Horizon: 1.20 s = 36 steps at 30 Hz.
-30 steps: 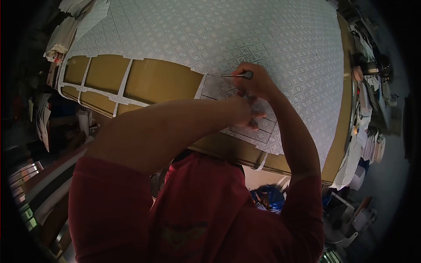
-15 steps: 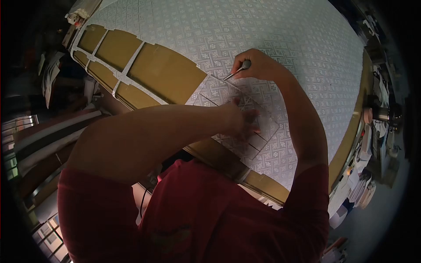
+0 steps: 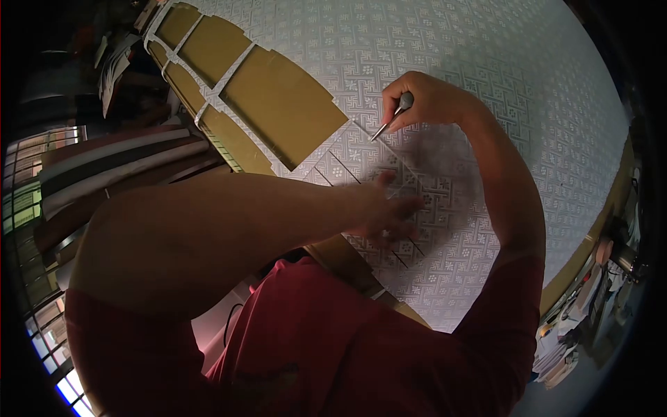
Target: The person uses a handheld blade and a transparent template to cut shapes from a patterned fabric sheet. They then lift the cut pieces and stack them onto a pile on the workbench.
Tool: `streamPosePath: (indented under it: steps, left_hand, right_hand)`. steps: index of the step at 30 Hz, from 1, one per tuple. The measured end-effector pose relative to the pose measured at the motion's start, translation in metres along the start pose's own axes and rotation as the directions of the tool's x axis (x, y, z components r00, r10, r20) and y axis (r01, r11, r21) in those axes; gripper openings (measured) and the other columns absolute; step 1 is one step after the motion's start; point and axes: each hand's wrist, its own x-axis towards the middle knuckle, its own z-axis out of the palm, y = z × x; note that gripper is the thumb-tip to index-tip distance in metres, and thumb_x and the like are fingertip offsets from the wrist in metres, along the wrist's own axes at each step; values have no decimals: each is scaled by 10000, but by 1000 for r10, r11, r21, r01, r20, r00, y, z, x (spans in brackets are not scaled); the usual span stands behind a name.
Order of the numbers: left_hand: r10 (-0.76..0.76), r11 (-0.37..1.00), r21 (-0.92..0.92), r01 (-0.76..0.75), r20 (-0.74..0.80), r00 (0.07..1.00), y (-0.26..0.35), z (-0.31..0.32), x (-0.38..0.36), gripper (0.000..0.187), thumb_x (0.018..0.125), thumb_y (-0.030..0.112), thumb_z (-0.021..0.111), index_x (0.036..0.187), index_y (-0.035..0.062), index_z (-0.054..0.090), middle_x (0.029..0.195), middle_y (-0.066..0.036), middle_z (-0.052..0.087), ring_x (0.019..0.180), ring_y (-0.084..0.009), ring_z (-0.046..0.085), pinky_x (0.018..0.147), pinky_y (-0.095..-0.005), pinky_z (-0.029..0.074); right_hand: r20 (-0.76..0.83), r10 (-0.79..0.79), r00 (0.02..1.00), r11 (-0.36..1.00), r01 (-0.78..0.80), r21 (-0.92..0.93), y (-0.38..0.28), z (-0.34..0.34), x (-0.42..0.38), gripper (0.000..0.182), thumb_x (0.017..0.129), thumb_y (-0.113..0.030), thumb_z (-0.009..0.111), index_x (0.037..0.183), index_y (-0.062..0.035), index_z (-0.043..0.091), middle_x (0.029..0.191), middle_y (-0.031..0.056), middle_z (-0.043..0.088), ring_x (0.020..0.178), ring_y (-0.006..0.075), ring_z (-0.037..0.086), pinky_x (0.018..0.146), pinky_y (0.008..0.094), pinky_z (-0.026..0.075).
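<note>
My right hand (image 3: 427, 101) grips an awl (image 3: 405, 103) by its dark rounded handle. Its slim metal shaft points down and left, the tip at a pale straight edge on the patterned sheet (image 3: 486, 278). Lower left of it, my left hand (image 3: 385, 212) is spread over the same sheet, fingers apart and slightly blurred. A clear, see-through piece (image 3: 406, 165) seems to lie under or beside that hand; its outline is mostly hidden. Thin dark straight lines (image 3: 340, 165) show on both sides of the left hand.
A cut-out strip frame of the sheet (image 3: 215, 94) lies over the brown board (image 3: 285, 97) on the left. Rolls of material (image 3: 114, 163) are stacked beyond the table's left edge. Papers (image 3: 559, 354) and assorted items crowd the right side.
The view has shifted, so the table appears turned. The awl tip now sits further along the pale edge, away from the cut-out corner. My left hand's fingers look more spread.
</note>
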Motion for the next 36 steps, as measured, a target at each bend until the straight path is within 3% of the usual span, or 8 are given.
streamPosePath:
  steps: [6, 8, 9, 11, 14, 17, 26, 36]
  left_hand:
    - [-11, 998, -58, 12, 28, 1000, 3, -10, -3, 610, 982, 570, 504, 1553, 482, 306, 1696, -41, 132, 1500, -281, 327, 1193, -709, 111]
    - [-6, 996, -91, 9, 33, 999, 2, -11, -3, 607, 984, 568, 498, 1553, 479, 306, 1698, -41, 127, 1505, -286, 320, 1193, -710, 107]
    - [4, 999, -43, -2, 42, 999, 3, -12, -3, 597, 1000, 549, 479, 1558, 491, 275, 1698, -55, 128, 1524, -278, 272, 1178, -728, 118]
    - [17, 1000, 7, -18, 39, 999, 5, -17, -8, 588, 1017, 530, 460, 1563, 503, 244, 1699, -70, 130, 1543, -269, 224, 1164, -746, 130]
    - [114, 979, 155, -129, 106, 988, 5, -23, -11, 621, 1003, 580, 444, 1579, 467, 240, 1705, -67, 120, 1560, -243, 166, 1153, -750, 126]
    - [1, 999, 33, -3, 63, 998, 7, -19, -8, 609, 999, 600, 422, 1573, 473, 265, 1706, -60, 138, 1566, -245, 142, 1151, -738, 129]
    - [-24, 994, 107, 17, 58, 998, 4, -14, 0, 713, 900, 692, 511, 1557, 525, 290, 1698, -42, 195, 1506, -334, 297, 1192, -648, 148]
    - [-31, 999, 12, 31, 18, 999, -4, -5, 3, 743, 859, 721, 538, 1543, 528, 324, 1668, -21, 280, 1463, -331, 368, 1206, -612, 177]
  right_hand:
    - [-39, -14, 999, 997, 17, 69, -4, 6, -13, 163, 768, -92, 820, 905, -34, 754, 843, 26, 728, 784, 109, 640, 714, 287, 503]
    - [-269, -31, 963, 996, 53, 75, -11, 17, -25, 147, 795, -96, 795, 916, -32, 741, 853, 26, 731, 789, 104, 640, 732, 284, 504]
    - [-264, -30, 964, 996, 49, 68, -16, 25, -30, 147, 795, -96, 795, 916, -32, 741, 853, 26, 731, 789, 104, 640, 732, 284, 504]
    - [-463, 112, 879, 983, -30, 182, -25, 43, -40, 142, 821, -98, 767, 933, -23, 724, 852, 40, 731, 786, 108, 646, 738, 286, 512]
    - [-539, 128, 833, 991, -79, 112, -24, 67, -48, 145, 841, -100, 743, 958, -18, 716, 857, 61, 732, 784, 117, 655, 740, 295, 525]
    - [-648, 123, 752, 992, -114, 56, -37, 89, -48, 150, 850, -99, 734, 969, -12, 706, 862, 93, 735, 770, 144, 673, 726, 304, 535]
    - [-788, 197, 583, 952, -306, 11, -57, 123, -32, 145, 851, -120, 735, 958, -29, 700, 841, 127, 742, 744, 236, 729, 689, 349, 555]
    - [-837, 64, 543, 982, -185, -45, -26, 130, -2, 169, 854, -174, 770, 929, -48, 684, 909, 117, 758, 850, 302, 745, 746, 370, 568]
